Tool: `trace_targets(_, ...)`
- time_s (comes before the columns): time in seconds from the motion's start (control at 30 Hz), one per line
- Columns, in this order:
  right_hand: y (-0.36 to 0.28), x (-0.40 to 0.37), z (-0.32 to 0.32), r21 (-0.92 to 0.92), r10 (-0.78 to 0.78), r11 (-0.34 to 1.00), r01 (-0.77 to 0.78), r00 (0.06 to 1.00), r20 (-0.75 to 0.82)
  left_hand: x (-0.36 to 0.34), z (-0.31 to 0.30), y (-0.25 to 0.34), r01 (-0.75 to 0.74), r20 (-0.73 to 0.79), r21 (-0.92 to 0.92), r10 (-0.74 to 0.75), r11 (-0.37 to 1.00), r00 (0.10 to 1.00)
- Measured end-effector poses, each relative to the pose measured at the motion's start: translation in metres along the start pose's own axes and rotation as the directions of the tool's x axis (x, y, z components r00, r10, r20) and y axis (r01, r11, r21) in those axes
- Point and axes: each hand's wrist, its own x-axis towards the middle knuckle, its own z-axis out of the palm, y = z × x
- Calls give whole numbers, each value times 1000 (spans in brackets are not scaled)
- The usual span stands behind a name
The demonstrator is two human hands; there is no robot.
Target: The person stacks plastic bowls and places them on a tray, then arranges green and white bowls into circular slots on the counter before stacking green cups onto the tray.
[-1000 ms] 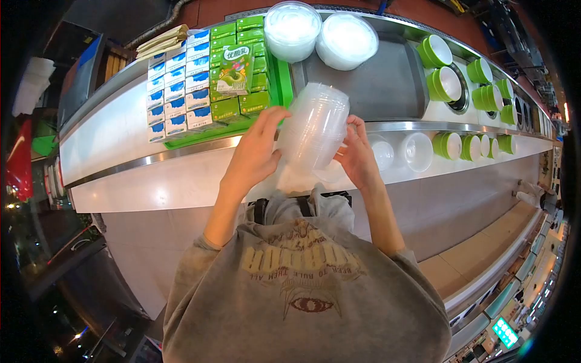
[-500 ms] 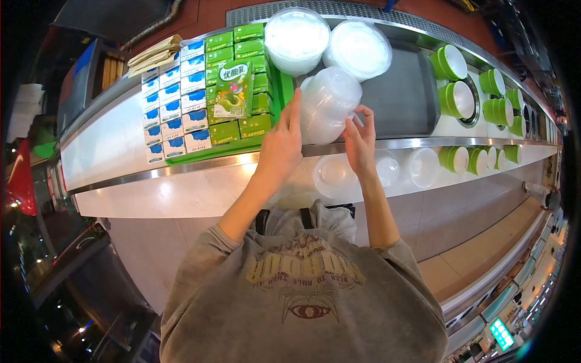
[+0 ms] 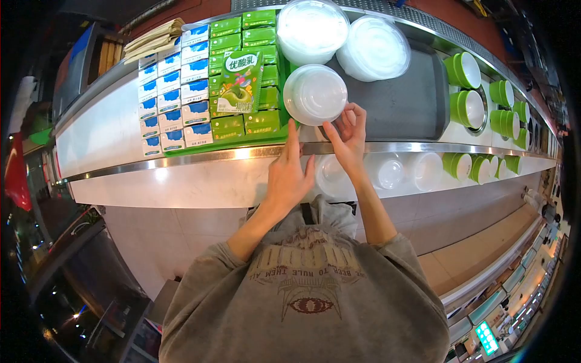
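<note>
A stack of clear plastic bowls (image 3: 315, 95) stands upright at the counter's near edge, in front of two larger stacks of clear containers, a left one (image 3: 312, 30) and a right one (image 3: 373, 48). My left hand (image 3: 292, 175) is just below the bowl stack, its fingers apart and nothing in it. My right hand (image 3: 347, 140) is at the lower right of the same stack, fingers apart and curved, holding nothing. Whether a fingertip still touches the stack I cannot tell.
Left of the bowls are green drink cartons (image 3: 240, 81) on a green tray and white-blue cartons (image 3: 171, 100). A grey tray (image 3: 396, 100) lies to the right, with green bowls (image 3: 465, 107) beyond. Folded brown paper (image 3: 154, 41) sits at the far left.
The tilted bowl stack now stands upright, slightly left of where it was. Both hands have let go of it and moved down toward me.
</note>
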Motion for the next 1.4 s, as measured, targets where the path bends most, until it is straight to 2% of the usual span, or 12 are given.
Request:
trace_targets(0.07,0,1,3,-39,8,999,-9,1000,-15,-1,-3,-2,33,117,-8,-32,999,993)
trace_targets(0.4,-23,1,10,-269,-14,963,-12,995,-95,-7,-8,-5,-22,64,-91,28,996,998)
trace_targets(0.47,-34,-16,6,-325,-25,946,-14,993,-114,-10,-7,-2,-264,-80,113,273,958,959)
trace_targets(0.6,-43,-81,-24,-423,-88,906,-12,973,-216,7,-10,31,-328,-92,104,337,939,937)
trace_targets(0.67,-47,-117,-40,-470,-71,880,-68,960,-272,18,-10,39,-360,-173,429,467,829,867)
trace_targets(0.77,-40,-165,-66,-469,54,852,-233,930,-363,30,-6,38,-297,-164,524,437,798,884)
trace_targets(0.9,-26,-211,-98,-347,163,863,-366,854,-493,30,-3,36,-256,-203,559,430,788,880)
trace_targets(1.07,-23,-221,-143,44,442,836,-547,625,-644,25,7,46,-223,-233,611,441,760,867)
trace_targets(1.23,-8,-205,-195,195,626,739,-645,552,-550,-3,25,66,-310,-361,481,508,820,782)
trace_targets(1.27,-6,-201,-203,198,658,711,-675,540,-525,-17,37,62,-306,-349,495,509,813,787)
trace_targets(1.33,-2,-189,-214,208,706,665,-717,513,-489,-45,58,43,-317,-161,267,367,910,916)
trace_targets(1.4,7,-174,-222,173,753,610,-774,498,-429,-62,67,43,-222,-115,391,286,893,951)
